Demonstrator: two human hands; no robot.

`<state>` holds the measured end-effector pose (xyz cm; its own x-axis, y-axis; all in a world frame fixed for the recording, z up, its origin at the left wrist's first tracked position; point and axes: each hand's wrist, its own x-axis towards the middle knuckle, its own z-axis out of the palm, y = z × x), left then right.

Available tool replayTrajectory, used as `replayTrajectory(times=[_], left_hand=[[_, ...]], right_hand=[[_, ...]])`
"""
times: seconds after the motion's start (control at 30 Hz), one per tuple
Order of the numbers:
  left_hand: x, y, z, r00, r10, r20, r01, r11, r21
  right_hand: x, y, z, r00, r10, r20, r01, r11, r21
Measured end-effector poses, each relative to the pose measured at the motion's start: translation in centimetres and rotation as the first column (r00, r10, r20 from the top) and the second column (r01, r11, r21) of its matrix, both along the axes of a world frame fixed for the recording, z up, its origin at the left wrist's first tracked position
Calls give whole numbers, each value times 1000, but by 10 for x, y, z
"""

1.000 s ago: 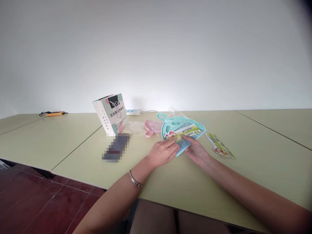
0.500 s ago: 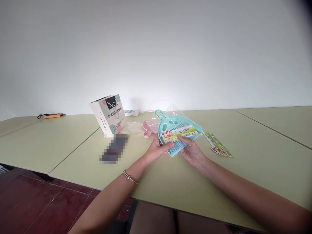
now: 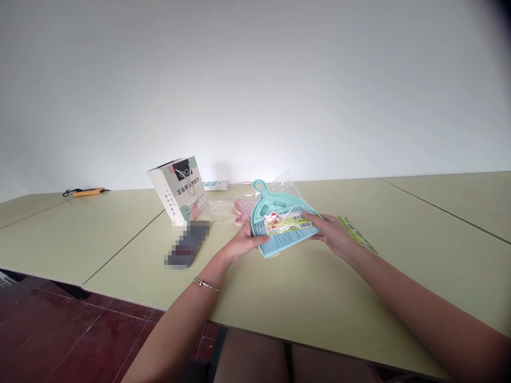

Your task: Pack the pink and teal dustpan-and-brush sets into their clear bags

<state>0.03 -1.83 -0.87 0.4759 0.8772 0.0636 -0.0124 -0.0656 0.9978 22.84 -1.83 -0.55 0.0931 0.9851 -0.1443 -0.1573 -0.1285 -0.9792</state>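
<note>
A turquoise dustpan [image 3: 279, 199] with a blue-bristled brush [image 3: 287, 240] lying in it is held up over the table, inside a clear plastic bag [image 3: 288, 185]. Across the bristles runs a printed label [image 3: 279, 223] with mushrooms on it. My left hand [image 3: 241, 242] grips the pan's left side, thumb on the front. On the right side, my right hand [image 3: 331, 231] is closed around the edge, its thumb over the label's end. Behind the pan, a pink plastic piece [image 3: 240, 210] shows only in part.
A white printed paper bag [image 3: 181, 189] stands at the back left, with a pixelated dark flat object [image 3: 189, 244] before it. A loose green label card [image 3: 359, 234] lies beyond my right wrist. An orange strapped item [image 3: 88, 191] rests far left. The table's front edge [image 3: 279, 339] runs near my lap.
My right hand has moved up and right along the pan's edge, and my left hand slightly left. The dustpan has turned more level, showing more bristles below the label.
</note>
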Motion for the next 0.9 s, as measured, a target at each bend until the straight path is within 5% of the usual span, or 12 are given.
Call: replayTrajectory(times=[0.07, 0.17, 0.27, 0.33, 0.47, 0.6, 0.77, 0.83, 0.9], left_hand=[[-6, 2, 0, 999, -35, -34, 35, 999, -25], [-11, 3, 0, 996, -52, -69, 47, 997, -66], [-11, 3, 1, 998, -25, -66, 18, 994, -105], [-8, 2, 2, 999, -29, -35, 24, 993, -116], [-5, -1, 4, 999, -40, -24, 37, 993, -109], [-5, 0, 3, 997, 10, -71, -16, 996, -87], [-6, 3, 2, 998, 17, -57, -22, 995, -98], [-7, 3, 2, 999, 5, -45, -10, 994, -109], [-6, 2, 3, 999, -14, -32, 10, 992, -124]], right_hand=[[7, 2, 0, 973, 88, 214, -81, 996, -41], [16, 5, 0, 787, 251, 563, -213, 968, -134], [23, 9, -3, 656, 115, 746, -99, 993, -66], [24, 10, -4, 681, 17, 732, -19, 1000, -5], [17, 6, -5, 821, 106, 561, -103, 994, -37], [4, 2, -4, 859, 106, 501, -137, 990, 24], [-1, -2, 0, 813, 44, 580, -110, 991, 79], [1, -5, 3, 750, -121, 650, -52, 969, 240], [3, -7, 6, 660, -306, 686, -60, 889, 454]])
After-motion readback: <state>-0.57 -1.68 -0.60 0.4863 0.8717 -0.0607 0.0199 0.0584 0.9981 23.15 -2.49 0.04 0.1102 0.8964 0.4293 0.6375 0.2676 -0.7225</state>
